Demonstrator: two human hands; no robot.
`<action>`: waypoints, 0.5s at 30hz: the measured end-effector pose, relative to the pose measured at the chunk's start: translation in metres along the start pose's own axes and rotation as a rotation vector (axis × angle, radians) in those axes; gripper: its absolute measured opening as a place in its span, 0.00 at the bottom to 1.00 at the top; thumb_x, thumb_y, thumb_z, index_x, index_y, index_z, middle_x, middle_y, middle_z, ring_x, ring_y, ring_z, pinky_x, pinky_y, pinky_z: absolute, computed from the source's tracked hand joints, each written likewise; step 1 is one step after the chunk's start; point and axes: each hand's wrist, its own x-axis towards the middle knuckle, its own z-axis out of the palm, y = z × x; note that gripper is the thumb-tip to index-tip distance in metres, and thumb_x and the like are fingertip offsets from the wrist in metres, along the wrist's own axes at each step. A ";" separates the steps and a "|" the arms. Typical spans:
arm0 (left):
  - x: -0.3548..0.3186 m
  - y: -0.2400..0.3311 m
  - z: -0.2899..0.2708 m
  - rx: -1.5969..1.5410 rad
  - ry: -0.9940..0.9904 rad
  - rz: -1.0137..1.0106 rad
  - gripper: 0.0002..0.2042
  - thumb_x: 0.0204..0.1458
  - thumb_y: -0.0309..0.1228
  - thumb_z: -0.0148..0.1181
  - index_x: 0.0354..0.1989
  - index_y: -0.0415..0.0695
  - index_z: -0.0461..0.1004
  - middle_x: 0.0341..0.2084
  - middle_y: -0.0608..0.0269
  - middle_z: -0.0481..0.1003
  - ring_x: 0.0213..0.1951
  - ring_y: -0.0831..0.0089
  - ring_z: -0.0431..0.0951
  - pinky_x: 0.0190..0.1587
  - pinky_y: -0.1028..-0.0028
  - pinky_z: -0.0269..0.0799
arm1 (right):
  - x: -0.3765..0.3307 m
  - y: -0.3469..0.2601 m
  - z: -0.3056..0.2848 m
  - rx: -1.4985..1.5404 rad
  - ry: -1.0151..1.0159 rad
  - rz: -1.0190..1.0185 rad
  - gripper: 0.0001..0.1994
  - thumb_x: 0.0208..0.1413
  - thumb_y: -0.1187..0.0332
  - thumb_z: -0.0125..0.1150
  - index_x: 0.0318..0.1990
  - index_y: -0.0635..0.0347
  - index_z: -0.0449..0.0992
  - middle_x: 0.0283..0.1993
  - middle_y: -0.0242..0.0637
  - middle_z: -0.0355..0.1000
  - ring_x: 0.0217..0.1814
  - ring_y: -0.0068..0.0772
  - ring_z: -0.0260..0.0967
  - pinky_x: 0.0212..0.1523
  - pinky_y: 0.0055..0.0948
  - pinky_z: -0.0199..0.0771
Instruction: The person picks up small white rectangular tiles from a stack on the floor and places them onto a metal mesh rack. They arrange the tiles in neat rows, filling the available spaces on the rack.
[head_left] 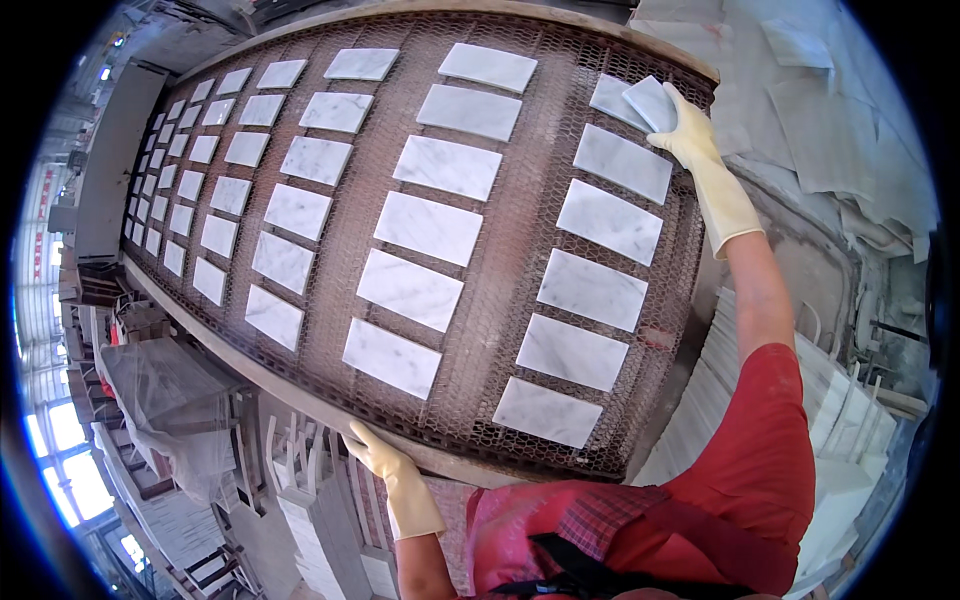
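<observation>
My right hand (687,130), in a long cream rubber glove, reaches to the far right corner of a wire-mesh conveyor bed (400,318). It grips a white marble tile (650,103) by its right side, thumb and fingers apart on the edges. That tile sits slanted, partly covering another marble tile (612,98). Nearer to me in the same column lie several more grey-veined tiles, among them one (622,162) just below the hand. My left hand (383,465), gloved alike, is at the near wooden rail (460,465), fingers stretched toward it and holding nothing.
Columns of white tiles (430,285) spread over the mesh to the far left, where a grey machine housing (120,165) spans the bed. Stacked slabs (310,530) stand below the near rail. A plastic-draped pile (175,410) is at the left; pale sheets (830,100) lie beyond the right end.
</observation>
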 end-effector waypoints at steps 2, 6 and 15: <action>0.001 -0.002 -0.002 -0.002 -0.006 0.022 0.43 0.73 0.57 0.54 0.85 0.38 0.50 0.77 0.45 0.64 0.71 0.54 0.72 0.75 0.60 0.67 | 0.002 -0.008 -0.002 -0.052 -0.003 -0.074 0.55 0.42 0.63 0.87 0.82 0.41 0.63 0.69 0.52 0.77 0.72 0.57 0.75 0.73 0.48 0.74; -0.005 -0.001 -0.001 0.019 0.012 0.015 0.44 0.73 0.57 0.54 0.85 0.37 0.50 0.77 0.46 0.65 0.70 0.54 0.72 0.75 0.60 0.67 | 0.017 -0.004 0.006 -0.019 -0.049 -0.238 0.55 0.42 0.65 0.87 0.82 0.42 0.63 0.69 0.53 0.77 0.72 0.58 0.74 0.73 0.48 0.73; -0.003 -0.006 -0.003 0.047 0.019 0.013 0.46 0.72 0.59 0.55 0.85 0.36 0.48 0.78 0.45 0.63 0.72 0.54 0.71 0.76 0.60 0.65 | 0.029 -0.007 0.008 0.048 -0.144 -0.367 0.53 0.42 0.71 0.83 0.81 0.43 0.64 0.68 0.56 0.76 0.72 0.59 0.73 0.75 0.47 0.72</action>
